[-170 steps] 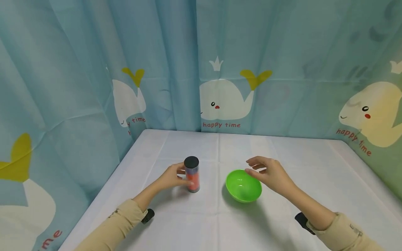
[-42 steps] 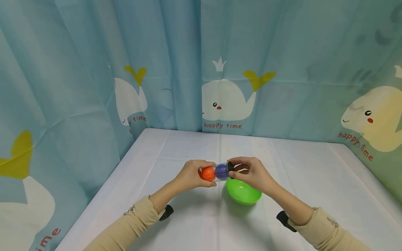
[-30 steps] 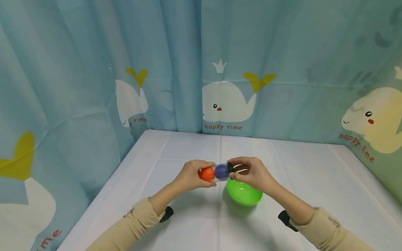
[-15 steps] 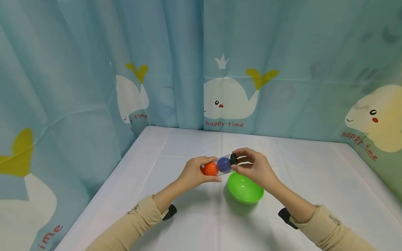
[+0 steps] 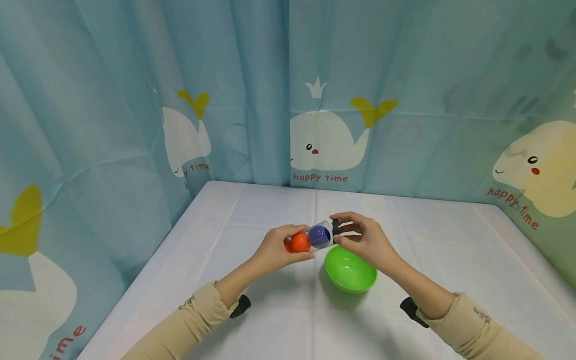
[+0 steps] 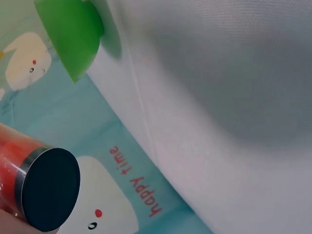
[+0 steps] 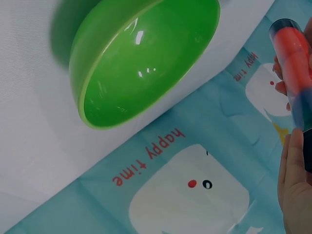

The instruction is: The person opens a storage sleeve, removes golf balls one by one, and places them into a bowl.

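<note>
My left hand (image 5: 275, 250) grips a clear tube (image 5: 327, 229) around its lower end, tilted with its mouth up to the right. Through its wall show an orange ball (image 5: 299, 242) and, nearer the mouth, a dark blue ball (image 5: 320, 237). Between thumb and fingertips my right hand (image 5: 369, 245) pinches a round black lid (image 5: 335, 231), just off the tube's mouth. In the left wrist view the tube's dark base (image 6: 51, 189) faces the camera, orange behind it. A green bowl (image 5: 351, 272) stands on the table below the right hand.
A white cloth covers the table (image 5: 261, 330). Behind it and along the sides hangs a blue curtain (image 5: 252, 125) printed with whales. Black wrist devices (image 5: 241, 306) sit under both cuffs.
Earlier the tube stood upright at left, the right hand over the bowl. The tube was then lifted and tipped sideways between both hands; over the last second the lid has come off its mouth.
</note>
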Available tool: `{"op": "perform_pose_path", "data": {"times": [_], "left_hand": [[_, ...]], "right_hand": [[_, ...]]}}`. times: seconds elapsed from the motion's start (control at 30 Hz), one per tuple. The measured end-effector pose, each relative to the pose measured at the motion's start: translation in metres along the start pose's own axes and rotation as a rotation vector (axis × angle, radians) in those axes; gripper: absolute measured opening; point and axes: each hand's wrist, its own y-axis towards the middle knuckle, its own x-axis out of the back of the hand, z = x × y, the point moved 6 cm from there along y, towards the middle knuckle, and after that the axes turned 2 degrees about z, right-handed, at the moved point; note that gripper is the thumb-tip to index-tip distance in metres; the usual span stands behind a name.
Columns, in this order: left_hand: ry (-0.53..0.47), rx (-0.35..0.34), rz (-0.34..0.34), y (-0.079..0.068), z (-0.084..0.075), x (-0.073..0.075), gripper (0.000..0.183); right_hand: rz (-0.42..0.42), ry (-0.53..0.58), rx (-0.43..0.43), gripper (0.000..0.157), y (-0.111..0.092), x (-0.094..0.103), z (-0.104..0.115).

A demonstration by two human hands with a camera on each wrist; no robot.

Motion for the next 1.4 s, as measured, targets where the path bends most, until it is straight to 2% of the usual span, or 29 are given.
{"op": "perform_pose_path", "data": {"times": [0.43, 0.63, 0.9, 1.1, 1.4], "left_hand": [[-0.028, 0.029, -0.027, -0.002, 0.003, 0.006, 0.053], [-0.037, 0.048, -0.038, -0.003, 0.005, 0.009, 0.052], [-0.053, 0.032, -0.045, -0.006, 0.002, 0.011, 0.052], [-0.038, 0.038, -0.07, -0.007, 0.006, 0.014, 0.052], [-0.053, 0.081, -0.098, -0.009, 0.01, 0.02, 0.052]], "right_hand": [[-0.016, 0.041, -0.005, 0.037, -0.003, 0.0, 0.004], [-0.027, 0.052, -0.044, 0.038, -0.006, 0.001, 0.003], [-0.026, 0.034, -0.097, 0.039, -0.009, 0.002, 0.003], [0.022, 0.056, -0.125, 0.043, -0.013, 0.001, 0.002], [0.063, 0.057, -0.085, 0.041, -0.016, -0.005, 0.003]]}}
